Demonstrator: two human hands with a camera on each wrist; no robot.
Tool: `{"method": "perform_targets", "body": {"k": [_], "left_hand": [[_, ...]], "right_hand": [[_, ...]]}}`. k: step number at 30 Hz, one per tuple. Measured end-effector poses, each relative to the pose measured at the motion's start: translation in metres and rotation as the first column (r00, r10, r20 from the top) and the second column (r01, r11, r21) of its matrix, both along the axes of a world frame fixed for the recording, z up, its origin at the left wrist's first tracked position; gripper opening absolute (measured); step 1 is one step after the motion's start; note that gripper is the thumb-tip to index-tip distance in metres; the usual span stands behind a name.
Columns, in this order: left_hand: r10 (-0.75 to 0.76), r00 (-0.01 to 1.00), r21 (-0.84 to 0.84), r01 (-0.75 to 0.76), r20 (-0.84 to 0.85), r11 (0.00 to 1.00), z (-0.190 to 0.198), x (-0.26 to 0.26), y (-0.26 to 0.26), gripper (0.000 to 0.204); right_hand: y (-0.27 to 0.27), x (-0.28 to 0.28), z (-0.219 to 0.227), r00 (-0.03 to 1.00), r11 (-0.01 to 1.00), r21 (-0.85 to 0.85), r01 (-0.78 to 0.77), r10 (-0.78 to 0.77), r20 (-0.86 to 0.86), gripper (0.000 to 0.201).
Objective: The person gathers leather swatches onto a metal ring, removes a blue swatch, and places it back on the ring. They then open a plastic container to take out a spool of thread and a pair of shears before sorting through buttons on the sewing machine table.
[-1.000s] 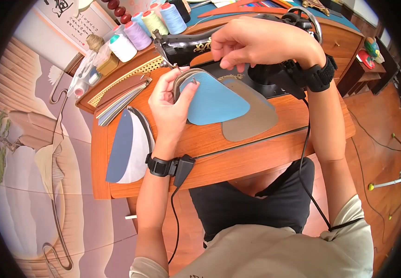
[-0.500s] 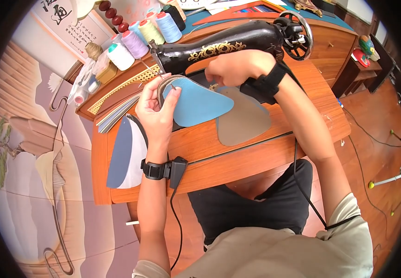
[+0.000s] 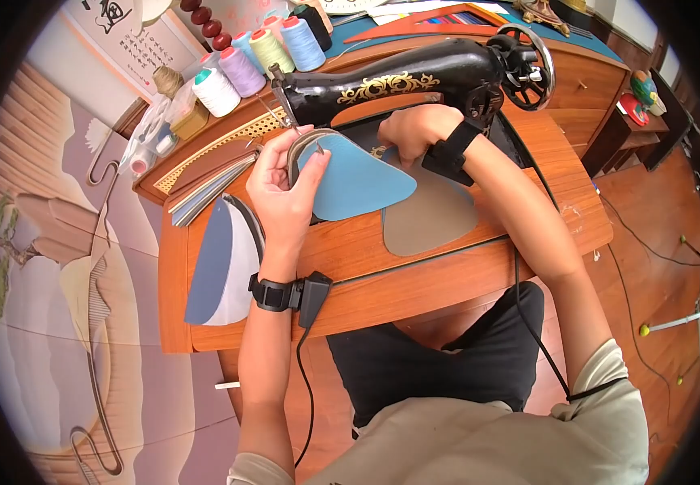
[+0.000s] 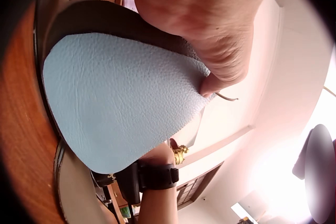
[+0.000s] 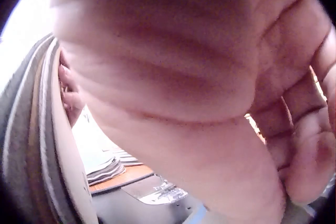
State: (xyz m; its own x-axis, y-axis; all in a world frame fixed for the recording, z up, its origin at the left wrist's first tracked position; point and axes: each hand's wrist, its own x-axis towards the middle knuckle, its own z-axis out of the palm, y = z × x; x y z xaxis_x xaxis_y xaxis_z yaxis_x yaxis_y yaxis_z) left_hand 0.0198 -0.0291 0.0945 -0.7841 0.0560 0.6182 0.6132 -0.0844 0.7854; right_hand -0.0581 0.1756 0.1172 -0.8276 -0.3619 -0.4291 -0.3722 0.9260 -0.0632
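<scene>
My left hand (image 3: 281,194) grips the narrow end of a stack of leather swatches, thumb on the light blue top swatch (image 3: 362,182). A thin cord (image 4: 227,97) sticks out by the thumb in the left wrist view. The layered edges of the stack (image 5: 32,129) show in the right wrist view. Beneath and right of it, a taupe leather swatch (image 3: 429,220) lies on the table. Above that swatch's upper end is my right hand (image 3: 422,133), its fingers loosely bent with nothing visible in them; the fingertips are partly hidden in the head view.
A black sewing machine (image 3: 398,81) with gold ornament stands right behind the hands. Blue and white swatches (image 3: 224,263) lie at the table's left, and a fanned swatch bundle (image 3: 212,190) behind them. Thread spools (image 3: 273,50) line the back. The wooden table (image 3: 398,287) ends near my lap.
My right hand has come down from in front of the sewing machine's arm to just over the taupe swatch. The left hand keeps its grip on the stack and has shifted slightly.
</scene>
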Motion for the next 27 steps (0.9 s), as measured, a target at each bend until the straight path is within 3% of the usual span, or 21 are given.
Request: {"method": "perform_targets", "body": {"k": [5,11,14,15,22,23,25,26,27], "left_hand": [[0.022,1.000,-0.017,-0.021,0.021,1.000,0.000,-0.002,0.000,0.034],[0.032,0.998,-0.045,-0.030,0.045,0.999,0.000,-0.003,0.002,0.033],[0.026,0.998,-0.003,-0.026,0.050,1.000,-0.002,-0.007,0.002,0.033],[0.018,0.999,0.015,-0.019,0.046,1.000,-0.003,-0.008,0.002,0.033],[0.015,0.999,0.028,-0.016,0.036,0.999,-0.003,-0.007,0.002,0.033],[0.007,0.999,0.041,-0.008,0.038,0.999,-0.003,-0.007,0.002,0.033],[0.005,0.999,0.041,-0.007,0.038,0.999,-0.003,-0.006,0.003,0.033],[0.004,0.999,0.037,-0.005,0.037,0.999,-0.003,-0.006,0.003,0.033],[0.004,0.999,0.040,-0.005,0.038,0.999,-0.003,-0.007,0.003,0.033]], "right_hand": [[0.009,0.018,0.025,0.991,0.989,-0.146,-0.012,-0.007,-0.133,0.041],[0.001,0.048,0.050,0.969,0.992,-0.114,-0.048,0.018,-0.247,0.025],[0.000,0.059,0.058,0.920,0.961,-0.172,-0.218,0.143,-0.365,0.014],[-0.002,0.064,0.063,0.918,0.975,-0.109,-0.193,0.140,-0.372,0.011],[0.005,0.082,0.098,0.950,0.923,-0.327,-0.202,0.104,-0.294,0.012],[0.014,0.091,0.128,0.985,0.961,-0.251,-0.113,0.075,-0.158,0.019],[0.003,0.105,0.138,0.971,0.978,-0.195,0.072,-0.114,-0.211,0.022],[0.024,0.100,0.137,0.978,0.939,-0.332,-0.085,0.014,-0.209,0.018],[0.033,0.102,0.138,0.978,0.940,-0.330,-0.085,0.015,-0.209,0.018]]}}
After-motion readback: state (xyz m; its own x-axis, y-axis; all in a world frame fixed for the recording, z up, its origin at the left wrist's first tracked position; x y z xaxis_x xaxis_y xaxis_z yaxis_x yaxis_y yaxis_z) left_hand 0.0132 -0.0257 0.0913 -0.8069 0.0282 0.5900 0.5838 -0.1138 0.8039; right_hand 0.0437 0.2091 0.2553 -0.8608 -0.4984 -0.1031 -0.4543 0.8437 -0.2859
